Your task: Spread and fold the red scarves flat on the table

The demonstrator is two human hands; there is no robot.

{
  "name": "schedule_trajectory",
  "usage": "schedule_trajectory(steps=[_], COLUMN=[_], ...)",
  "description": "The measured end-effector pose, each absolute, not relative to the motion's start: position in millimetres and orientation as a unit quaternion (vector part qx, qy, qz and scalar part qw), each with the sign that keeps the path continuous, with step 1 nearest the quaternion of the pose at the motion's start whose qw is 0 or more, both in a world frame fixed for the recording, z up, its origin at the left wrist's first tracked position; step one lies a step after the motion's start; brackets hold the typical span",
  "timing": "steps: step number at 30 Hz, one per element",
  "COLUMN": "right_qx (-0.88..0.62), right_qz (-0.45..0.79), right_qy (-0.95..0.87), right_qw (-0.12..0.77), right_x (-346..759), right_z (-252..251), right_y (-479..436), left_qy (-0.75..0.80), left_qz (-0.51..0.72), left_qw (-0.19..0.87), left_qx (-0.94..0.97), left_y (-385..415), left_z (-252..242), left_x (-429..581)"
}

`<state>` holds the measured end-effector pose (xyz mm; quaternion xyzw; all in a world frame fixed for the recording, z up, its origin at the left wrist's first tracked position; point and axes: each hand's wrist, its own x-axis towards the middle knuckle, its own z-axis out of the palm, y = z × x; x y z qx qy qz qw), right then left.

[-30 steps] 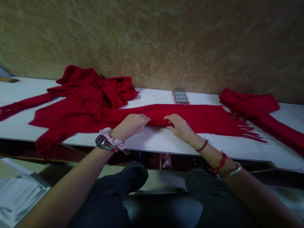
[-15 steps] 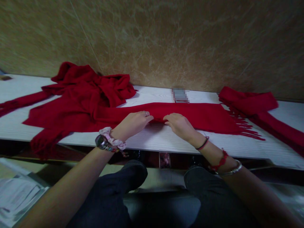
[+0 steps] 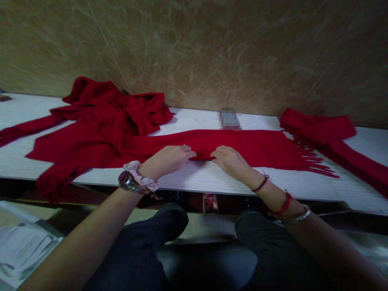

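Brown marbled wall (image 3: 212,52) across the whole background. Below it, long white shelf (image 3: 200,178) running left to right, near edge toward the knees.

Red scarf (image 3: 248,147) laid flat on the shelf, long axis left-right, parallel to the shelf edge. Fringed end (image 3: 315,163) pointing right, tassels spread on the white surface. Left end running into a rumpled red heap (image 3: 103,121) at the shelf's left half; one corner of the heap drooping over the near edge. Cannot tell where scarf stops and heap begins.

Second red scarf (image 3: 330,137) at far right, folded narrow, slanting toward the right corner, just beside the tassels.

Small blurred grey item (image 3: 230,120) against the wall, just behind the flat scarf.

Left hand (image 3: 169,157) palm down, fingers curled, tips pressing the scarf's near edge at mid-length; ring on one finger. Looks pinched on the fold, though the grip underneath is hidden. Watch and pink scrunchie (image 3: 138,184) on the wrist.

Right hand (image 3: 232,161) palm down just beside the left, fingers bent onto the same near edge, likewise lightly closed on cloth. Red cord and bangle (image 3: 291,214) on the forearm.
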<state>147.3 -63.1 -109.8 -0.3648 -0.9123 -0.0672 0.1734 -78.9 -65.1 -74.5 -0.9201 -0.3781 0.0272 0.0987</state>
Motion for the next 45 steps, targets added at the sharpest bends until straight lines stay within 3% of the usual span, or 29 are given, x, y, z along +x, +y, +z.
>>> schedule_trajectory(steps=[21, 36, 45], right_qx=[-0.351, -0.295, -0.312], right_qz=[-0.010, -0.044, -0.017], right_qy=[-0.918, -0.936, -0.921], right_qw=[0.185, 0.185, 0.230], right_x=[147, 133, 135], right_z=[-108, -113, -118], right_y=[-63, -77, -71], left_qy=[-0.358, -0.363, -0.377], left_qz=[0.068, 0.055, 0.057], left_qw=[0.115, 0.031, 0.085], left_qx=[-0.924, -0.930, -0.921], left_y=[-70, -73, -73], left_z=[-69, -70, -70], left_x=[-80, -76, -78])
